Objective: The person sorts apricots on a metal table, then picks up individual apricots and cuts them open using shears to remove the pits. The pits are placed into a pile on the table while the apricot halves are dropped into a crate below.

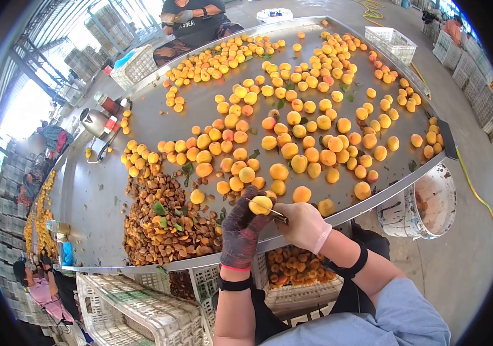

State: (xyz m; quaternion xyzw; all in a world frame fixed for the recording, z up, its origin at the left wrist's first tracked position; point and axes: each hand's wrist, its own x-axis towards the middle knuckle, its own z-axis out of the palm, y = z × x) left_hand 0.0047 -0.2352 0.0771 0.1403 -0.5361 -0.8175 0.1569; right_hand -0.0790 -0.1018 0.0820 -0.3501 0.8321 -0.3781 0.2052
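In the head view, two gloved hands work over the near edge of one metal table (171,124), just above its surface. The left hand (240,230), in a dark, stained glove, has its fingers curled around one yellow apricot (260,205); the right hand (304,224), in a pale glove, has its fingers clenched on the handle of one knife (280,217). The knife's thin blade lies against the apricot, its long axis slanting from the handle at lower right to the upper left, towards the left hand (the very tip is hard to make out). The apricot is nearly round, so no long axis can be told for it. Loose apricots (299,164) spread over the table, too many to count exactly, and one heap of brown pits (162,222) lies to the left of the hands. One kettle (94,122) stands near the table's left side. One crate of orange fruit (299,291) sits below the near edge, and one stained bucket (435,202) stands to the right. At least two other people show: one person (191,26) across the table, and one person in pink (50,297) at lower left.
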